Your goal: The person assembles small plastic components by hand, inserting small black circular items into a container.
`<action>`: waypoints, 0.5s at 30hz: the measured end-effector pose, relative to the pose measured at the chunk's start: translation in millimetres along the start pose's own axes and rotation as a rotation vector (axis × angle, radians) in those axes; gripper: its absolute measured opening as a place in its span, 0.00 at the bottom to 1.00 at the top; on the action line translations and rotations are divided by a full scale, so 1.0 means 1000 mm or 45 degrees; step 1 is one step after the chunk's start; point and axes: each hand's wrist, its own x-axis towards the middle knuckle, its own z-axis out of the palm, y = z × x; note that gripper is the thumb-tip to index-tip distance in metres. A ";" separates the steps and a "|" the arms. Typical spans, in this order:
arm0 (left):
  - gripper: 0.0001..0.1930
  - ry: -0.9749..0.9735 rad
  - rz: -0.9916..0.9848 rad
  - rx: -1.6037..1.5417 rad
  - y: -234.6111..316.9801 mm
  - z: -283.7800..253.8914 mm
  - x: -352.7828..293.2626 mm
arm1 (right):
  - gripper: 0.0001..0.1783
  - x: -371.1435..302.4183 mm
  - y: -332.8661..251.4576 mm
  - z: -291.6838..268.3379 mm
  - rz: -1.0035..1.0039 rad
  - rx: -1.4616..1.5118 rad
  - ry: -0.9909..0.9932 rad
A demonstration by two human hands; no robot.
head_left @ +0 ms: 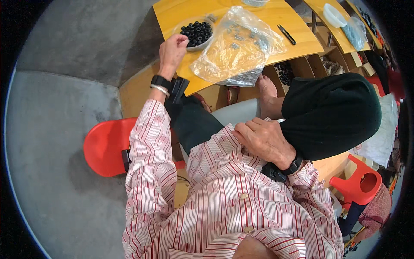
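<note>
At the near left rim of a clear round tub, my left hand is closed with its fingertips pinched together. I cannot make out what, if anything, sits between them. Many small black ring-like parts fill the tub. My right hand rests low over my lap, its fingers curled over the hem of the striped shirt. To the right of the tub lies a crumpled clear plastic bag with small silvery pieces in it or under it.
Small black thread snips lie on the yellow table. Below the table are cardboard boxes, one holding black parts. A red stool stands at the left, and another red stool at the right. My raised knee is close to the table edge.
</note>
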 end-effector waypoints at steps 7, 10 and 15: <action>0.11 -0.164 0.192 0.223 0.008 0.032 0.036 | 0.09 0.014 -0.003 -0.005 0.056 0.018 -0.027; 0.12 -0.220 0.177 0.319 0.012 0.038 0.041 | 0.10 0.034 -0.005 -0.006 0.009 -0.005 -0.006; 0.15 -0.274 0.109 0.387 0.013 0.043 0.045 | 0.06 0.062 -0.001 0.007 -0.060 0.033 -0.131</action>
